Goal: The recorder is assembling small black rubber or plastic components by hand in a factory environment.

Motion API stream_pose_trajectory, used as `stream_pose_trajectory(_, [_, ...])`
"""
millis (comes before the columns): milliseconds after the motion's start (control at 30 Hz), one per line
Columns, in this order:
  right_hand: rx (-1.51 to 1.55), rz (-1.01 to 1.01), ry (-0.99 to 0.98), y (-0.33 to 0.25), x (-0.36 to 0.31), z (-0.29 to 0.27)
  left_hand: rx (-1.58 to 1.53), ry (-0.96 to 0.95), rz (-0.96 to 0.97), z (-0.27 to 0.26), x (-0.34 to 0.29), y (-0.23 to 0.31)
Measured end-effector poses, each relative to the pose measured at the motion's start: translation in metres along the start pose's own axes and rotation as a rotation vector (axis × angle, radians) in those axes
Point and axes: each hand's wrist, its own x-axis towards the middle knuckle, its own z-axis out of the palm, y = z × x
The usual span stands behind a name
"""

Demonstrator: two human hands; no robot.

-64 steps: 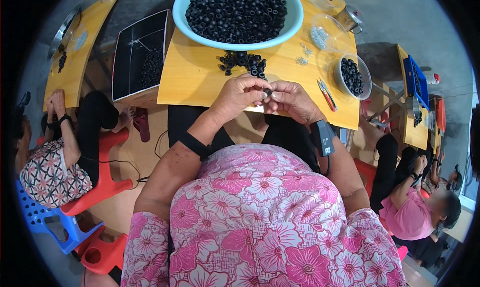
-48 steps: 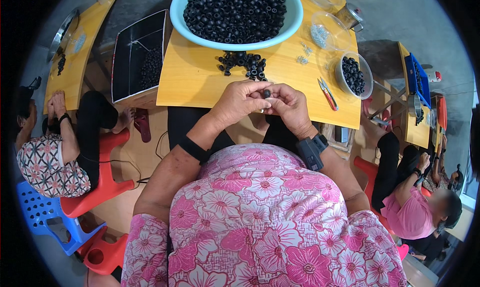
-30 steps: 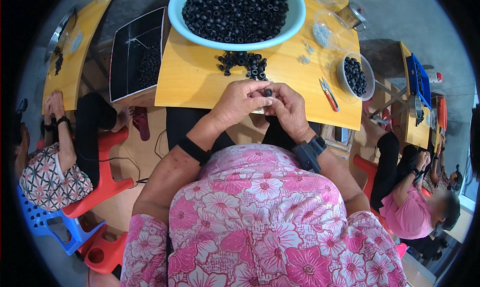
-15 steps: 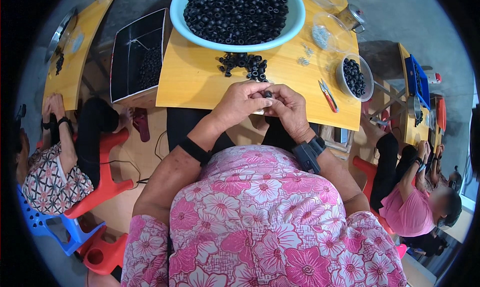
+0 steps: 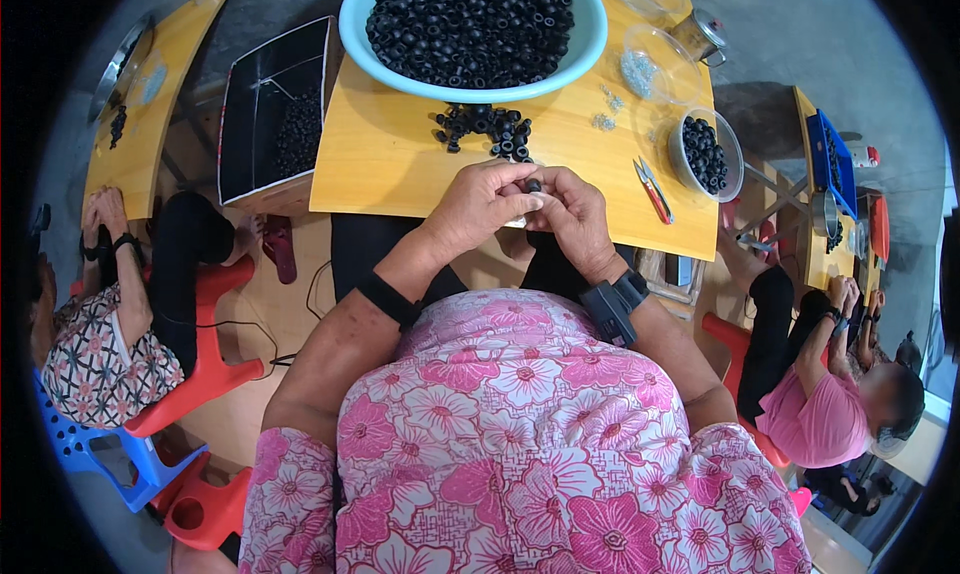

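Observation:
My left hand (image 5: 478, 202) and my right hand (image 5: 572, 212) meet at the table's near edge, fingertips pinched together. Between them sits a small black ring-like part (image 5: 533, 186), its lower side hidden by my thumbs. A bit of something pale shows under the fingers of my left hand; its kind is unclear. Just beyond my hands lies a loose heap of black ring-like parts (image 5: 484, 122). Behind the heap stands a light blue basin (image 5: 350, 36) filled with many more of them.
Right of my hands lie thread snips (image 5: 653, 190) and a clear tub (image 5: 735, 182) of black parts. Farther back are a clear container (image 5: 665, 54) with small pale pieces and a metal mug (image 5: 698, 36). A box (image 5: 245, 124) stands left of the table (image 5: 385, 179). Co-workers sit on both sides.
My hands stay pinched together around the black part in nearly the same pose. The whole view has shifted very slightly; nothing else has visibly moved.

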Motion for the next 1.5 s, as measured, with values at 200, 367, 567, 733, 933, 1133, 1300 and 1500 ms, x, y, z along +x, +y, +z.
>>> stream_pose_trajectory(200, [0.032,0.040,-0.005,-0.002,0.001,0.000,0.046,-0.006,0.001,-0.002,0.001,0.000])
stream_pose_trajectory(367, [0.042,0.106,-0.047,-0.006,0.006,-0.006,0.151,0.031,0.041,-0.001,0.003,-0.004])
stream_pose_trajectory(567, [0.249,0.296,-0.212,-0.016,0.013,-0.026,-0.097,0.084,0.041,0.002,0.002,-0.010])
stream_pose_trajectory(733, [0.288,0.378,-0.259,-0.019,0.018,-0.028,-0.109,0.063,-0.027,0.000,0.005,-0.011])
stream_pose_trajectory(933, [0.323,0.375,-0.306,-0.013,0.024,-0.033,-0.146,0.057,-0.029,-0.002,0.006,-0.012])
stream_pose_trajectory(1133, [0.326,0.375,-0.344,-0.012,0.027,-0.036,-0.203,0.053,-0.041,-0.004,0.008,-0.015])
stream_pose_trajectory(1300, [0.331,0.411,-0.361,-0.015,0.029,-0.038,-0.187,0.057,-0.072,-0.005,0.007,-0.009])
stream_pose_trajectory(1500, [0.297,0.446,-0.360,-0.017,0.030,-0.039,-0.061,0.105,0.019,-0.005,0.007,-0.015])
